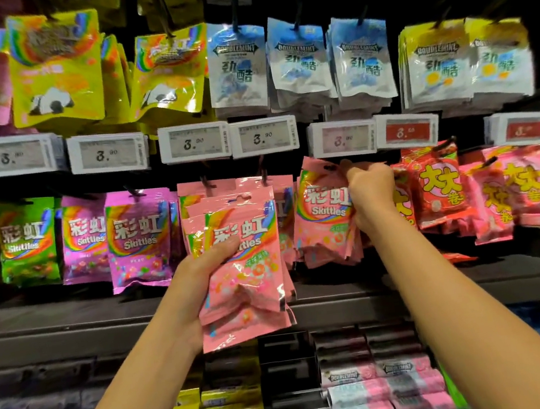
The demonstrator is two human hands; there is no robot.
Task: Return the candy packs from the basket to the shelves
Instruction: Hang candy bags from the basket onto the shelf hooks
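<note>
My left hand (200, 282) grips a stack of several pink Skittles packs (246, 269), held upright in front of the lower peg row. My right hand (368, 191) pinches the top right corner of a hanging pink Skittles pack (322, 211) at its peg hook (329, 167), just under the price tags. More pink packs hang behind that one. The basket is out of view.
Purple Skittles packs (137, 239) and green ones (28, 243) hang to the left, red candy packs (438, 185) to the right. Yellow packs and white Doublemint packs (299, 59) hang above the price tags (193, 142). Gum boxes (382, 392) fill the lowest shelf.
</note>
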